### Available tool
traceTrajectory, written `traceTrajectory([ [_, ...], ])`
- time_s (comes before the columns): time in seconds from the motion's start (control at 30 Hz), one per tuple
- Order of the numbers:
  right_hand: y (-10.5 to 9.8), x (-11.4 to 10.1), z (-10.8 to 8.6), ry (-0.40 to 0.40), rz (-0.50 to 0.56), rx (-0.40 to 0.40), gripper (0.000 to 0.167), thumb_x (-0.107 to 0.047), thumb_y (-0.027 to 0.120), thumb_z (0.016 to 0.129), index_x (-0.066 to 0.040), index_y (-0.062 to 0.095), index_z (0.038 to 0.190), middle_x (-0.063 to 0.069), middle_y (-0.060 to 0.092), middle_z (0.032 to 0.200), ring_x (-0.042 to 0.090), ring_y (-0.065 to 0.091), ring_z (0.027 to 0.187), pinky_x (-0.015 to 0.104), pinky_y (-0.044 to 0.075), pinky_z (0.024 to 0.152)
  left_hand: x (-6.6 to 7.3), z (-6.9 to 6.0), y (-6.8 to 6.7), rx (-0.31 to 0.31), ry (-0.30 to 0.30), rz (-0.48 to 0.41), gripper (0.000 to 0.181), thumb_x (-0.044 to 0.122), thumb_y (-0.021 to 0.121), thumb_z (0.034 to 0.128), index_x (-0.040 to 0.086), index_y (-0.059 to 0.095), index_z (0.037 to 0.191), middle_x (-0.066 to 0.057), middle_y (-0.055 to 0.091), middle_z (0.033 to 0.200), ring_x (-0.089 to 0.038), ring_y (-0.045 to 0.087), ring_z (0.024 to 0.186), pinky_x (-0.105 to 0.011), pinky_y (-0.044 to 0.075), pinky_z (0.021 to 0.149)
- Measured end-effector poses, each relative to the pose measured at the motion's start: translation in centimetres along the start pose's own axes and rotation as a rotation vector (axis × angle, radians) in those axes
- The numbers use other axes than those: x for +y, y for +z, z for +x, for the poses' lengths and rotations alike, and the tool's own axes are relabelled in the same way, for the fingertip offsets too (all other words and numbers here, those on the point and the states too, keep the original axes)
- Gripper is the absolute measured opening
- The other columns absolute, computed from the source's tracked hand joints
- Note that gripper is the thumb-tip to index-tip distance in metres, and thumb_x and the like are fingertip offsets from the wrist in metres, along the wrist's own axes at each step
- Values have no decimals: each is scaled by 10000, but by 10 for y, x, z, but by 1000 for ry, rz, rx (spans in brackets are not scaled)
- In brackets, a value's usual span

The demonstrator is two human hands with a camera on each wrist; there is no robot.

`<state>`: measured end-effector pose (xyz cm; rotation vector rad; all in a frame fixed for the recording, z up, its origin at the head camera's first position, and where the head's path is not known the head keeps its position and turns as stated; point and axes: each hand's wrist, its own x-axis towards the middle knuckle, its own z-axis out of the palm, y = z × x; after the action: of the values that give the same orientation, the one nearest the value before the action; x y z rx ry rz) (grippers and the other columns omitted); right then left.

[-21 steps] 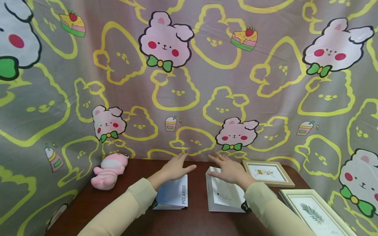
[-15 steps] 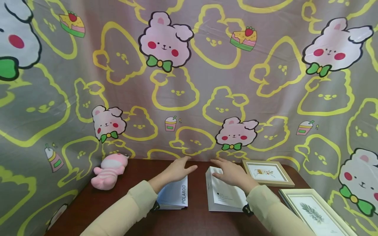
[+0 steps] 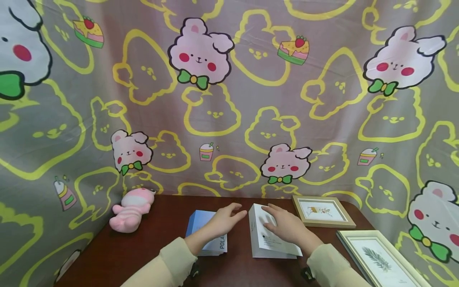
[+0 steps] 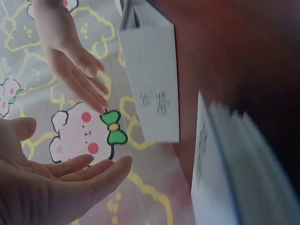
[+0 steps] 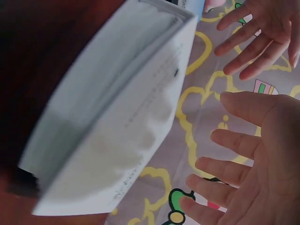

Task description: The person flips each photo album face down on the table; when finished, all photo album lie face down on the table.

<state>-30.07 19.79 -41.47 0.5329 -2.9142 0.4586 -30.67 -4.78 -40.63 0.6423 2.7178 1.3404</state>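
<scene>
Above the inner part of a blue book (image 3: 201, 220) marked POLAROID hovers my left hand (image 3: 224, 220), its fingers loosely extended and holding nothing. My right hand (image 3: 287, 225) is over a thick white book (image 3: 267, 239) and casts a shadow on its cover; its fingers are spread and relaxed. In the left wrist view, the left hand (image 4: 61, 190) is apart from the upright spine of the white book (image 4: 157, 89). From the right wrist, a gap shows between the right hand (image 5: 262, 159) and the white book's cover (image 5: 126, 131). Both books lie on the table, slightly apart.
A pink plush toy (image 3: 130, 211) lies at the left of the dark brown table (image 3: 157, 255). Two picture frames, one wooden (image 3: 324, 211) and one cream (image 3: 380, 257), lie at the right. A patterned curtain (image 3: 247, 95) hangs behind the table.
Both hands have drawn back toward me, the left also shifting right. More of the blue book's far edge shows now. The books have stayed in place; the head view has shifted slightly.
</scene>
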Motion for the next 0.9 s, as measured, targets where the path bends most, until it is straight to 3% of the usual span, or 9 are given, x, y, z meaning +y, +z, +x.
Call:
traceTrajectory([
  [0.3,7,10,-17,86,44,-39,553,-331,742,933,-124,603,1427,221,496,1492,436,539,1293,626,462,970,0,-10,23,-5,-8,-111,597,467,523,1049,-1,550,1419,-174,598,1386,-373,569,1269,-560,454,1019],
  [0.5,12,18,-26,80,53,-51,576,-338,762,915,-86,611,1410,274,502,1462,459,506,1319,623,434,1008,-4,-12,37,-9,2,-169,581,458,503,1058,-8,568,1399,-161,616,1360,-377,539,1300,-588,411,1048],
  [0.63,16,22,-30,86,60,-56,579,-334,768,910,-70,614,1402,300,503,1446,478,504,1311,634,425,1013,-6,-13,45,-22,-42,-279,584,447,505,1059,-27,568,1393,-192,607,1354,-401,564,1240,-575,490,959],
  [0.73,17,24,-33,101,71,-61,578,-342,768,907,-74,619,1397,305,498,1447,487,501,1309,644,420,1011,-9,-13,49,-48,-100,-416,609,447,512,1056,-55,546,1399,-235,577,1356,-426,556,1214,-568,525,905],
  [0.9,19,29,-40,106,101,-40,556,-317,765,908,-53,631,1378,331,497,1430,509,502,1295,646,408,1019,-11,-12,55,-69,-154,-533,658,460,509,1056,-94,506,1412,-279,531,1380,-472,500,1270,-613,484,959],
])
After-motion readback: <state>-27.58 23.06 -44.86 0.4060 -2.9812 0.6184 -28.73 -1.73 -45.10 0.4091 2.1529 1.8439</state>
